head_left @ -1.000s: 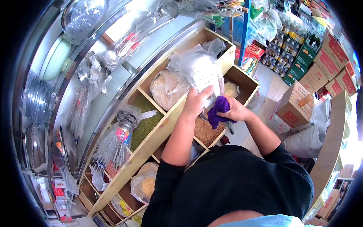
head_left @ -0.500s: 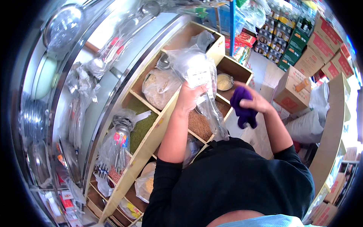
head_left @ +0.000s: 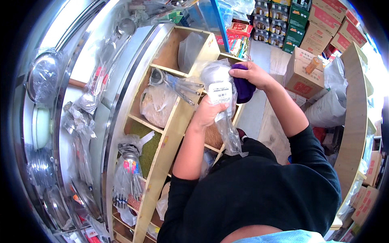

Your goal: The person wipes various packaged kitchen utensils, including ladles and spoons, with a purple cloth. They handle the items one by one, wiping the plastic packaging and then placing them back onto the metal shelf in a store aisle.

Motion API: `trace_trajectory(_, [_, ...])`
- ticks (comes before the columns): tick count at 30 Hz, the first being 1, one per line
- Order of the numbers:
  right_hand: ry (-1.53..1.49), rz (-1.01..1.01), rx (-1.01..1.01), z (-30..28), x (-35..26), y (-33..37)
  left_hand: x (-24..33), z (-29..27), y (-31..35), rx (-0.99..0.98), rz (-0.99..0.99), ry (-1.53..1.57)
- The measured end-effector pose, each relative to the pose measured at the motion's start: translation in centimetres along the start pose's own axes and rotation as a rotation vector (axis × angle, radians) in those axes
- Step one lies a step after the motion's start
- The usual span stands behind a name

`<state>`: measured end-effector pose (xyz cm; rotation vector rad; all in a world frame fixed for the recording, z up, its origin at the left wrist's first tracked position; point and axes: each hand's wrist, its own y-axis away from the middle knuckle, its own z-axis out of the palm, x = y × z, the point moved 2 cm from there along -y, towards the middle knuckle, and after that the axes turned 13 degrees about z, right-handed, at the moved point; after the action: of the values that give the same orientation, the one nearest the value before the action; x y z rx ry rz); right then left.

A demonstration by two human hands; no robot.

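My left hand (head_left: 208, 110) is closed around a plastic-wrapped utensil (head_left: 219, 74) with a rounded, shiny head. A white label sits on its clear wrapper, and the loose end of the plastic hangs toward my body. What kind of utensil it is, I cannot tell through the wrap. In my right hand (head_left: 254, 75) is a bunched purple cloth (head_left: 244, 90), which lies against the right side of the wrapped head. My right thumb reaches across toward the plastic. Both hands are above the wooden compartment bin (head_left: 160, 152).
Compartments hold bagged grain (head_left: 156, 109), green beans (head_left: 150, 152) and brown grain (head_left: 213, 135). Wrapped ladles (head_left: 91, 99) and a bundle of forks (head_left: 129, 174) are at the left, by metal-edged shelves. Cartons (head_left: 304, 75) and a white sack (head_left: 326, 109) stand right.
My right hand has brought the purple cloth leftward and up against the wrapped utensil. The left hand keeps its hold. The whole view has shifted somewhat.
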<state>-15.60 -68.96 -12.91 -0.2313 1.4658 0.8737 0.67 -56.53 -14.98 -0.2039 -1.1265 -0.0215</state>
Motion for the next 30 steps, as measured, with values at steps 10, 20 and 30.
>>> trace_trajectory(10, [0.183,-0.305,0.080,-0.2,0.7,0.1,-0.5,-1.0,1.1,0.045,0.038,-0.049])
trace_trajectory(20, [0.334,-0.217,-0.136,1.8,-1.6,-3.5,-1.1,-1.6,1.8,0.102,-0.050,0.014])
trace_trajectory(30, [0.419,-0.526,0.075,2.5,-0.2,-3.0,-0.9,-2.0,1.8,0.121,-0.055,0.042])
